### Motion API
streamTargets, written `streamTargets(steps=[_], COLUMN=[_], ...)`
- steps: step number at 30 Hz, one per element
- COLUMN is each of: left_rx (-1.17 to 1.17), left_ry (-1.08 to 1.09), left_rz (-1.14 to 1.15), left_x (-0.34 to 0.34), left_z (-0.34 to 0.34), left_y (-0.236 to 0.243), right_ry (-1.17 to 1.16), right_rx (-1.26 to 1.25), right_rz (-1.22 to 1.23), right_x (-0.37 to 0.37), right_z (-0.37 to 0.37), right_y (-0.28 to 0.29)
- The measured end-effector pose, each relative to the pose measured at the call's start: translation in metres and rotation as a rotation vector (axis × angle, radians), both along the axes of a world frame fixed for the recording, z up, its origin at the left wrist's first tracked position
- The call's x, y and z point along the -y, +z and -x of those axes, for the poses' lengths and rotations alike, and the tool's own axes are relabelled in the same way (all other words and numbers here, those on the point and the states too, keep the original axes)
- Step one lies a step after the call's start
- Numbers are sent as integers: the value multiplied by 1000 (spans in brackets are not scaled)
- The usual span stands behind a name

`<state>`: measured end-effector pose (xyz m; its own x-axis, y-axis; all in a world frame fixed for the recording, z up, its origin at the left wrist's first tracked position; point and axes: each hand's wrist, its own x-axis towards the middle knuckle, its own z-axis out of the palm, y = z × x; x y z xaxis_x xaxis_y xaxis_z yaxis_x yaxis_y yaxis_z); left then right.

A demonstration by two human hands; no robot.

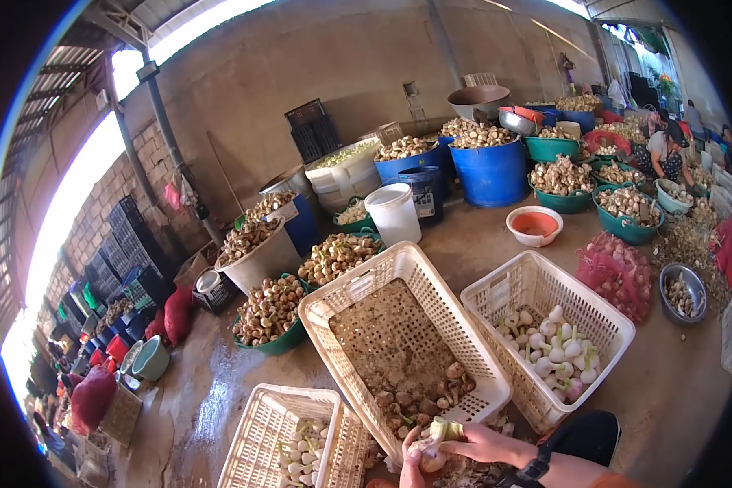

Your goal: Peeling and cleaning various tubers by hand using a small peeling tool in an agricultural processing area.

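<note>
At the lower middle, my left hand (411,455) and my right hand (476,445) are both closed on a pale garlic bulb (429,450) with a short greenish stem. Just above them is a large white perforated crate (317,321), with unpeeled, soiled bulbs (447,386) at its near end. To the right a second white crate (606,346) holds cleaned white garlic (557,350). At the lower left another white crate (252,411) holds a smaller heap of white bulbs (301,451). Loose husks lie below my hands.
Green tubs (272,342) and blue barrels (488,175) heaped with garlic stand ahead, with a white bucket (392,215). A pink mesh sack (614,281) and a metal bowl (683,297) lie at the right. A crouching person (667,159) works at the far right. Stacked crates (130,244) line the left.
</note>
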<state>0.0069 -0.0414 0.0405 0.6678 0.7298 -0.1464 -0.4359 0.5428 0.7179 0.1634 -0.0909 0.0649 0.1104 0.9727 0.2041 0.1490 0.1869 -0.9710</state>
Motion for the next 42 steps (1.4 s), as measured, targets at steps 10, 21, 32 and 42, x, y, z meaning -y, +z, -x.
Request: streamTargets(steps=[10, 21, 32, 42], left_rx=[-195, -20, -14, -110], left_ry=[343, -185, -246, 338], left_rz=[-204, -192, -186, 226], left_x=[-7, -25, -24, -27], left_z=[-8, 23, 14, -3], left_y=[0, 4, -15, -37], right_ry=[-301, 212, -37, 3], right_rx=[-273, -158, -1087, -610], right_rz=[77, 115, 371, 248], right_x=[0, 13, -5, -1], right_z=[32, 7, 0, 23], right_y=[-38, 18, -21, -25])
